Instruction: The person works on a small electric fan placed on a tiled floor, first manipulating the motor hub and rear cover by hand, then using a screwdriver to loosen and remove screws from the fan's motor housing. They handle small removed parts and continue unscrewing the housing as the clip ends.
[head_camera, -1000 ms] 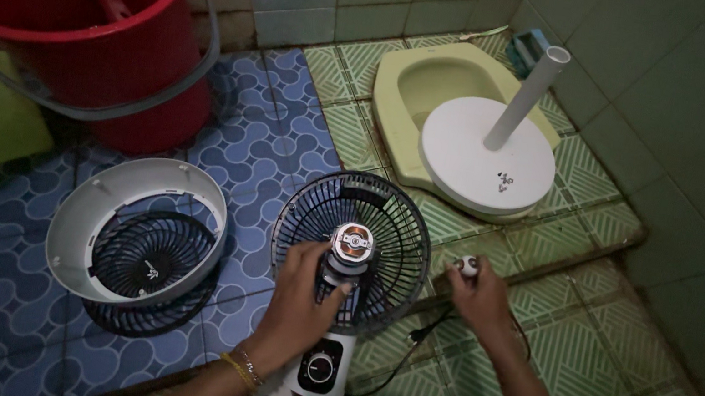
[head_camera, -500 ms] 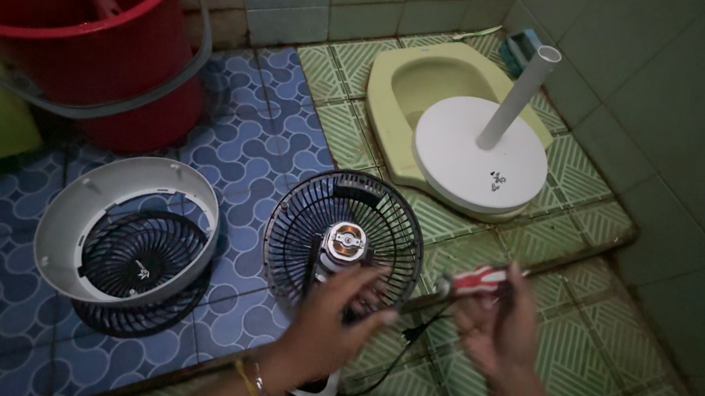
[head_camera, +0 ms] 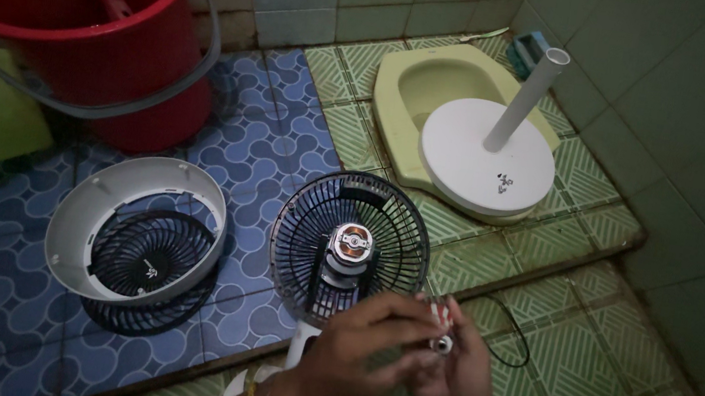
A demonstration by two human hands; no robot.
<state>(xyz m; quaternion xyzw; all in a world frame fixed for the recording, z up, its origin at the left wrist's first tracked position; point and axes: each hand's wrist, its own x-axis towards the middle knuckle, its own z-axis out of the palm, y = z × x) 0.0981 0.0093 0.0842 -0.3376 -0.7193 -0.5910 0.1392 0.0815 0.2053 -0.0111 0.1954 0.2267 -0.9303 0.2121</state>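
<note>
Below fan grille (head_camera: 350, 248): L hand (head_camera: 348, 363) + R hand (head_camera: 456, 378) grips pinching small white part (head_camera: 441, 342), mostly hidden.

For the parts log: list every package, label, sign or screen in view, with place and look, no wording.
Small dark printed mark: on the round white fan base, near its front right edge; too small to make out.
Small pale mark: at the hub of the black front grille lying inside the white ring on the blue floor.
Teal packet-like item: in the back corner behind the white pole; kind unclear.
No screens or signs.
</note>
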